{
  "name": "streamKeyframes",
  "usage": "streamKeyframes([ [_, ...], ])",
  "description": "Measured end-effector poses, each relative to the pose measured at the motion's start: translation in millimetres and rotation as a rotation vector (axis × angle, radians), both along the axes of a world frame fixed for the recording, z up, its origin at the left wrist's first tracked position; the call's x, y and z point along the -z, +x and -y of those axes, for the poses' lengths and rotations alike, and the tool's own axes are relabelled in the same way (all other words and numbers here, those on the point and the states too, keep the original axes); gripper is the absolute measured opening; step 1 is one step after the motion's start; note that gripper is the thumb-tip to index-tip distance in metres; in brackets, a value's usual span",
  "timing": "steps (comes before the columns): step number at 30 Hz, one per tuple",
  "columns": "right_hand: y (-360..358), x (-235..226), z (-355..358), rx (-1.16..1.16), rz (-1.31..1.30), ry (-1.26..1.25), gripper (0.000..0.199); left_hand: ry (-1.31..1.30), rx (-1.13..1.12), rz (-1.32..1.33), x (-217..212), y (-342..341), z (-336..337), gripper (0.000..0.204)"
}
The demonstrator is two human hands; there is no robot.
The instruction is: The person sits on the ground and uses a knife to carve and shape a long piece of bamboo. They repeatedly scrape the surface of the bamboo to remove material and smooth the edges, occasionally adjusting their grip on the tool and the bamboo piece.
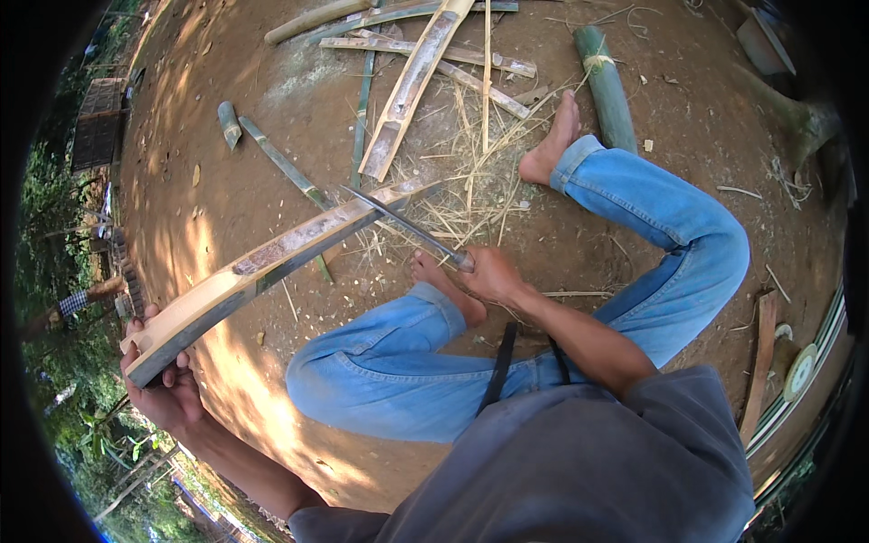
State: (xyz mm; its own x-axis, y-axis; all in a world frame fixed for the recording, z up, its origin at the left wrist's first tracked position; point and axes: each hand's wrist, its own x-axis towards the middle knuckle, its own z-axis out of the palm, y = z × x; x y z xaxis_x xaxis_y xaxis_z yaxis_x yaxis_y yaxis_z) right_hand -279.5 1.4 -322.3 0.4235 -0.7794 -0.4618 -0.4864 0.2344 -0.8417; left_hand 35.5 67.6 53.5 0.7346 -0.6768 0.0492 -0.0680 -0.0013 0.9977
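A long split length of bamboo (262,260) slants across the view, its hollow, pale inner side turned up and its dark outer skin along the near edge. My left hand (167,380) grips its near left end, fingers wrapped underneath. In my right hand (493,274) is the handle of a knife (412,226) with a long dark blade. The blade crosses over the bamboo near its far end; whether it touches the wood I cannot tell. Pale shavings (471,195) lie scattered on the dirt around my feet.
Ahead lie more split bamboo pieces (416,86), and a round green bamboo pole (605,90) stands out by my right foot. Short bamboo pieces (229,125) rest at left. A wooden strip (759,362) lies at right, and a basin (765,43) sits far right.
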Motion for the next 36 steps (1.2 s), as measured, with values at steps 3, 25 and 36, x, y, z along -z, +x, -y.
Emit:
streamKeyframes([
  [3, -18, 46, 8, 0.083, -0.079, 0.094, 0.023, 0.006, -0.091, 0.013, -2, -11, 11, 0.034],
  [25, 17, -193, 0, -0.265, 0.410, -0.203, 0.023, -0.124, 0.163, 0.045, 2, -36, 12, 0.031],
  [36, 1, -173, -30, -0.176, 0.344, -0.265, 0.018, -0.078, 0.154, 0.027, 6, -56, -6, 0.030],
])
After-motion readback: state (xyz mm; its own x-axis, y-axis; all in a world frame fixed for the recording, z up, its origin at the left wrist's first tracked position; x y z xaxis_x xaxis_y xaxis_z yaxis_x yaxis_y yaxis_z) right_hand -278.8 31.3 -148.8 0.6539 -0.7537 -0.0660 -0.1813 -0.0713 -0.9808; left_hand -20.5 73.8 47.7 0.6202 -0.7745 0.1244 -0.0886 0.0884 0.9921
